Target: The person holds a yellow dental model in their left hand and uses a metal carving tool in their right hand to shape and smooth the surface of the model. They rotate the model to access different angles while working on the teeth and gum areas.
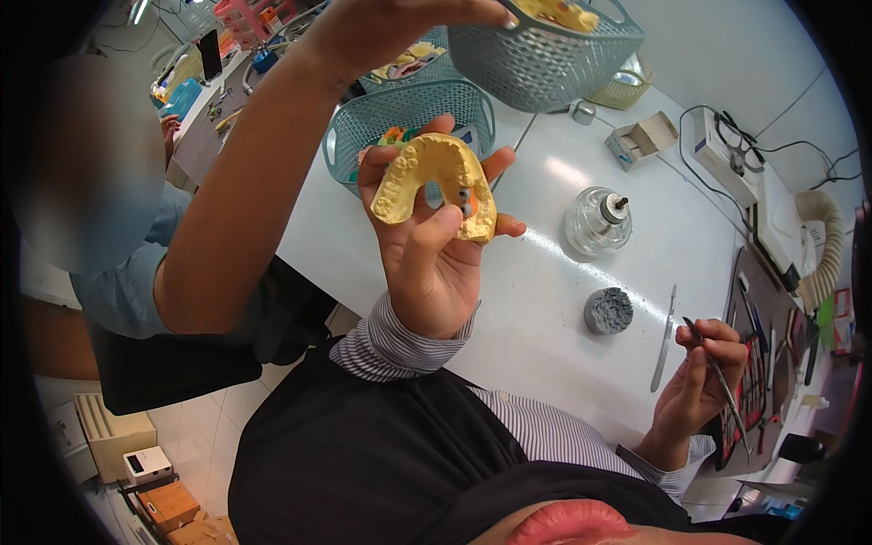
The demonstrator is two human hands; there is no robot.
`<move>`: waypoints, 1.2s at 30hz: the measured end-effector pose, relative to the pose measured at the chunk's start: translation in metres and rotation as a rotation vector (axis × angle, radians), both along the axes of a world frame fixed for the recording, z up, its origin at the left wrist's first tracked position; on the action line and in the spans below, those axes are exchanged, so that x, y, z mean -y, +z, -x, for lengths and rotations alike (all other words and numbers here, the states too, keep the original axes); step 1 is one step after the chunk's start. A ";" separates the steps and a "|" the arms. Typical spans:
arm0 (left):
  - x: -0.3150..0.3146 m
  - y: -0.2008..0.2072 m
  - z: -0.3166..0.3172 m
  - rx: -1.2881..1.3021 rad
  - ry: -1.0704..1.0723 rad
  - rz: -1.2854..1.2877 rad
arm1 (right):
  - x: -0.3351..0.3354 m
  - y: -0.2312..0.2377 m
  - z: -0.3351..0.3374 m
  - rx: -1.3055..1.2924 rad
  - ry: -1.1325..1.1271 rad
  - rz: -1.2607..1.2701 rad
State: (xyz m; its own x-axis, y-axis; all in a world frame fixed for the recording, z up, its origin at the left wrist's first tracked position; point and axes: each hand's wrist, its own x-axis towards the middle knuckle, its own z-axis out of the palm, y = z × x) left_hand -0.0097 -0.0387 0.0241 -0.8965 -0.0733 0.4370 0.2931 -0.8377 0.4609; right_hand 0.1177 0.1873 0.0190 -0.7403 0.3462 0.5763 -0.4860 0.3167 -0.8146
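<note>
Left-hand fingers (499, 163) lie behind the yellow cast (440, 151) (thumb (425, 243) in front).

The left hand (434, 272) holds a yellow cast (454, 162) above the table (536, 309), the right hand (692, 381) a tool (725, 389) near a scalpel (665, 341); a co-worker's hand (400, 23) grips a basket (545, 59); a jar (595, 227) stands near a grey block (609, 312)

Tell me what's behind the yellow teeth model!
Behind the yellow teeth model in the person's left hand is a teal basket with green and orange pieces inside. The model and hand cover part of it, so I can't see everything in there.
</note>
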 end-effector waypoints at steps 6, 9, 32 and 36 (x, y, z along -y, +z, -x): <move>-0.001 0.001 -0.003 0.027 -0.042 0.004 | 0.000 0.000 -0.001 -0.020 0.002 -0.002; 0.000 -0.001 -0.003 0.042 -0.076 0.052 | 0.000 0.001 -0.002 -0.013 0.006 -0.026; -0.012 -0.008 0.002 0.166 -0.074 0.102 | -0.083 0.009 0.277 0.549 0.125 -0.675; -0.004 -0.007 0.000 0.174 -0.047 0.119 | -0.076 0.003 0.290 0.432 0.227 -0.723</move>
